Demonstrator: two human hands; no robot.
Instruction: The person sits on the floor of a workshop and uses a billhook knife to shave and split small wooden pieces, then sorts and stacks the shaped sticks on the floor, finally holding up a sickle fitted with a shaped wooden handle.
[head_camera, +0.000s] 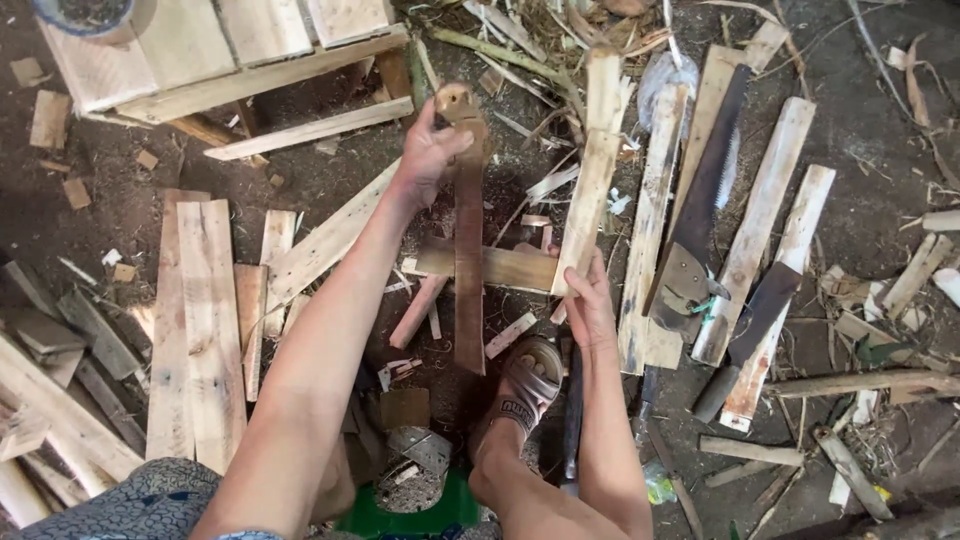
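Hands: left hand is closed round the handle of a long rusty blade, a machete-like knife, raised at the upper middle of the frame; right hand pinches the lower end of a pale wooden slat between thumb and fingers.
Slat: stands nearly upright at centre-right, its top leaning toward the upper edge, its foot near a crosswise wood block.
Blade: hangs edge-down just left of the slat, apart from it.
Foot: a sandalled foot rests below the block, close under both.
Doing it well, as I judge: keep the right fingers low and clear of the blade's line, hold the slat steady, and strike along the grain.
Ground: dirt floor at right strewn with other slats, a hand saw, and a second knife.
Upper left: a pallet-like wooden frame.
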